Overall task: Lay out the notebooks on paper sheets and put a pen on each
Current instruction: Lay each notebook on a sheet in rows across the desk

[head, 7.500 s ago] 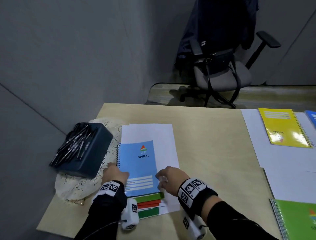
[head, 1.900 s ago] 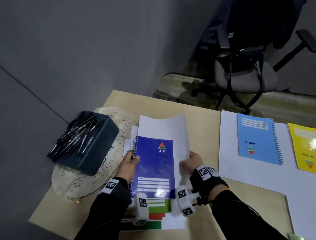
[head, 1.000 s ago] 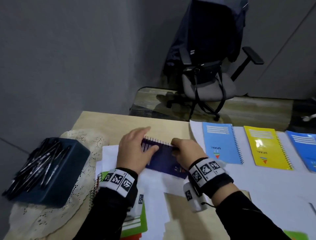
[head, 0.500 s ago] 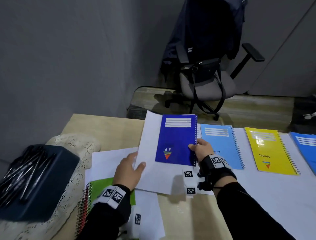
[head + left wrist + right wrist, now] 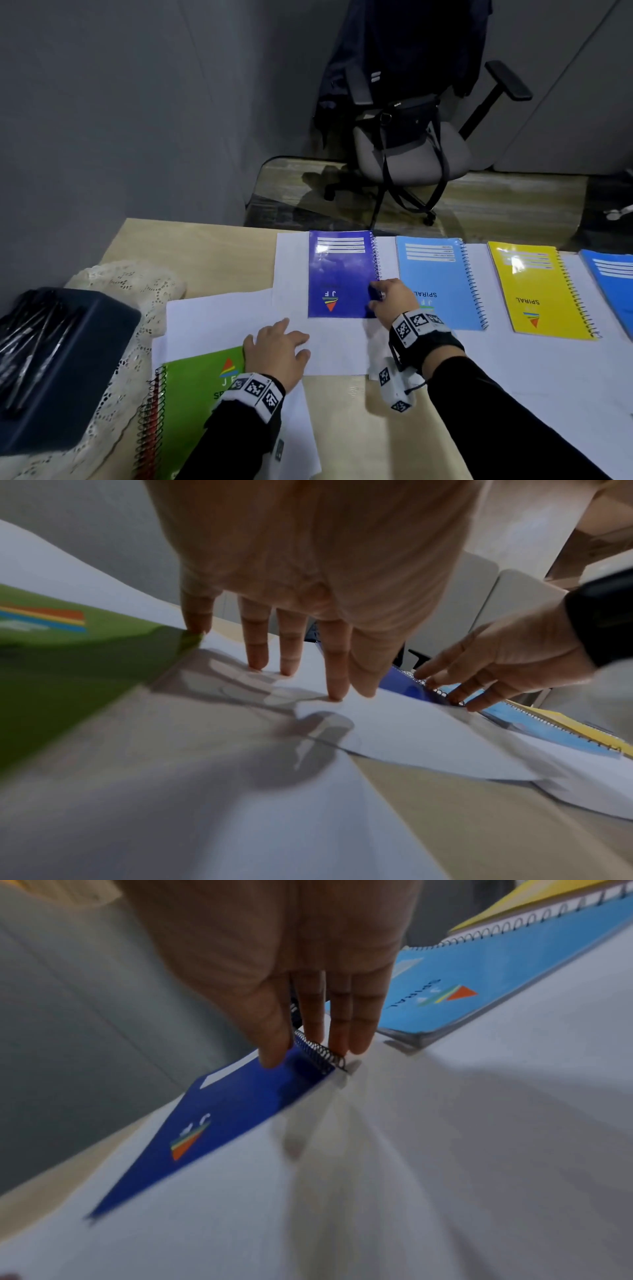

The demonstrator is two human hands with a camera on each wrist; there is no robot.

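Since half a second before, the dark blue notebook (image 5: 342,270) and its paper sheet (image 5: 291,274) had slid farther from the person. Straight fingers of the right hand (image 5: 394,298) touched its spiral edge, gripping nothing. Flat and spread, the left hand (image 5: 274,353) pressed the sheet beside the green notebook (image 5: 198,394).

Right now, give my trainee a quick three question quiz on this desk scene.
1. True or false: a pen already lies on the dark blue notebook.
2. Which notebook tops the pile left by the left hand: A red, B green, C yellow?
3. What does the right hand touch?

Key: 1 false. 2 B, the green notebook. 3 the dark blue notebook's spiral edge.
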